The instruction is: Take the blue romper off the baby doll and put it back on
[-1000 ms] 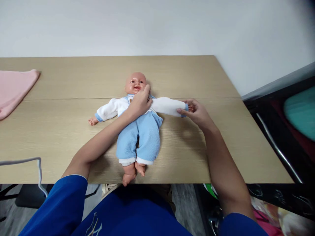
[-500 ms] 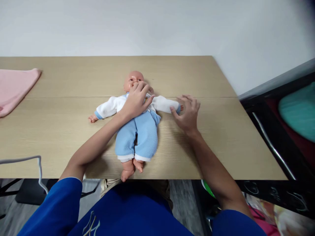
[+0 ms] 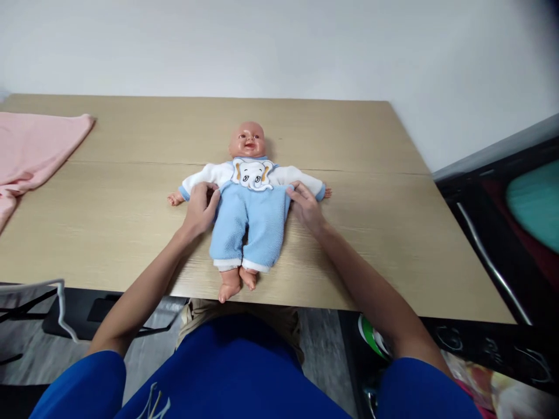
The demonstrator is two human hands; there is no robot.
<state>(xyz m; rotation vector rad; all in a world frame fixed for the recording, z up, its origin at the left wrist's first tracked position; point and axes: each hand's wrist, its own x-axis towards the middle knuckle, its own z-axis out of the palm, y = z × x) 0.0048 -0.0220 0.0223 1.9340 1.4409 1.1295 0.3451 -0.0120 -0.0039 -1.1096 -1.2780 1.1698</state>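
A baby doll [image 3: 247,139] lies on its back on the wooden table, arms spread and bare feet toward me. It wears a white top with an elephant patch [image 3: 254,174] on the chest and light blue trousers [image 3: 262,224] with white cuffs. My left hand [image 3: 202,206] pinches the trousers' waist at the side on the left. On the opposite side, my right hand [image 3: 306,205] grips the waist edge between thumb and fingers. The cloth is drawn out sideways between both hands.
A pink cloth [image 3: 39,145] lies at the table's left end. A white cable [image 3: 61,308] hangs by the front left edge. To the right stands a dark rack with a teal object [image 3: 537,201]. A white wall rises behind the table [image 3: 384,244].
My left hand has left the doll's chest for the trouser waist, uncovering the elephant patch. My right hand has moved from the doll's hand to the other side of the waist.
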